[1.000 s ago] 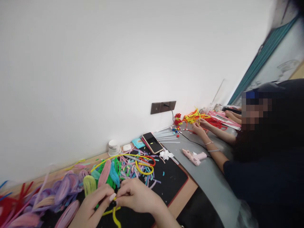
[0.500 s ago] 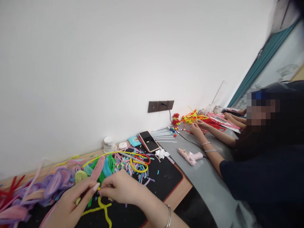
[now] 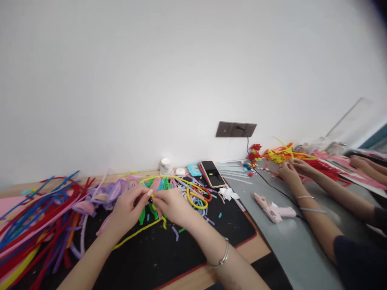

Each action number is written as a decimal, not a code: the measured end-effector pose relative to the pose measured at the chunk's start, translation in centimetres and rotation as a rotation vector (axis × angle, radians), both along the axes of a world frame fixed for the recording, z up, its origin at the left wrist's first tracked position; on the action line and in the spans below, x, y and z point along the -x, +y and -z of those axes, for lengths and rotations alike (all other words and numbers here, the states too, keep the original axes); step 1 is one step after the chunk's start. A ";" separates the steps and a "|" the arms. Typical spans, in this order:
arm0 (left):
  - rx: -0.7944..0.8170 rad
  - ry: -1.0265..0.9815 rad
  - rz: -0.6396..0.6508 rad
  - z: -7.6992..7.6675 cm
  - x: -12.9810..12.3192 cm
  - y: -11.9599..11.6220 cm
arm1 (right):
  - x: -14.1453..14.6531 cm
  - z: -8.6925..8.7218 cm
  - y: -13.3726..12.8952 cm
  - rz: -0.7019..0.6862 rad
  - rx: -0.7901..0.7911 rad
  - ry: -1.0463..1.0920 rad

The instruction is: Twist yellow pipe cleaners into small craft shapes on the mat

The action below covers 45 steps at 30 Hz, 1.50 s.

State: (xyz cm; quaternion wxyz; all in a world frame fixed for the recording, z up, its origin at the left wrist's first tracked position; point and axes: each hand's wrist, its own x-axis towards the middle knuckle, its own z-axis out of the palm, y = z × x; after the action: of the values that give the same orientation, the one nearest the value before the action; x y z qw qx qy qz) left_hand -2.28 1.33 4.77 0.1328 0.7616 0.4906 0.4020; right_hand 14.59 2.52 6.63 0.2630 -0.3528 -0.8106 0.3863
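Plain white wall (image 3: pixel 121 80) rises behind a black, red-edged mat (image 3: pixel 136 259). Over the mat, the person's left hand (image 3: pixel 128 205) and right hand (image 3: pixel 173 205) meet, thumbs and forefingers pinched together on a fuzzy yellow craft stem (image 3: pixel 137 232), mostly hidden at the grip and trailing below. Looped purple fuzzy stems (image 3: pixel 110 192) lie to the left; rightward, a pale pink glue gun (image 3: pixel 273 210) rests on a grey tabletop (image 3: pixel 290 249).
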 end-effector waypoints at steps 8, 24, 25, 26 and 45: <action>0.447 -0.332 0.244 0.6 -0.7 -0.7 | -3.3 3.0 2.1 -0.362 0.829 0.368; 0.309 -0.220 0.228 0.7 -0.8 -1.0 | -0.7 4.9 0.7 -0.270 0.921 0.507; 0.291 -0.198 0.222 0.7 -0.7 -1.0 | -0.8 4.9 0.7 -0.260 0.912 0.488; 0.276 -0.178 0.216 0.6 -0.7 -1.0 | -0.9 4.8 0.7 -0.250 0.909 0.473; 0.164 -0.036 0.088 1.7 -1.0 -0.6 | -1.0 4.1 -0.1 0.057 0.255 0.122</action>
State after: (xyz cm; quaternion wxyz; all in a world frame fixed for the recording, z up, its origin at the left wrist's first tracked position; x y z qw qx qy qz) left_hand -1.31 0.74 3.07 0.2209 0.7617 0.4854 0.3679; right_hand 15.59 2.40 2.51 0.2760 -0.3821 -0.7270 0.4993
